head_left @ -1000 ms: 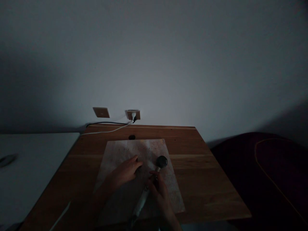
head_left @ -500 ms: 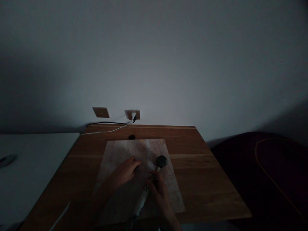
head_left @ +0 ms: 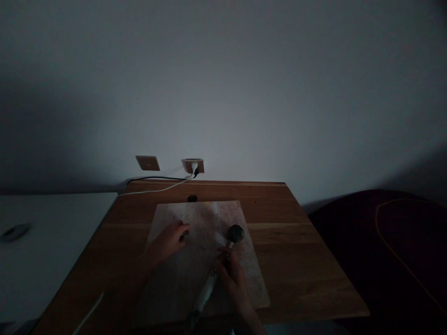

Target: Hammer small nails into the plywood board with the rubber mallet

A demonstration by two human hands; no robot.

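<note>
A thin, worn board (head_left: 253, 279) lies flat on the wooden table. My right hand (head_left: 234, 278) grips a long, slim thing (head_left: 206, 292) with a pale shaft and a round dark head (head_left: 236, 233). It slants over the board, head toward the wall, and the dim light hides its exact kind. My left hand (head_left: 173, 236) is over the left half of the board, its fingers curled together. Something small and dark shows at those fingertips, too unclear to name.
A wall socket (head_left: 193, 166) holds plugs with a white cable (head_left: 153, 191) and a black one running left. A plate (head_left: 148, 163) is fixed beside it. The wooden table (head_left: 296, 279) adjoins a white surface (head_left: 45, 246) at left. Dark red furniture (head_left: 352, 242) stands to the right.
My left hand has shifted left, away from the round dark head, and its fingers have curled in. My right hand keeps its hold in nearly the same place.
</note>
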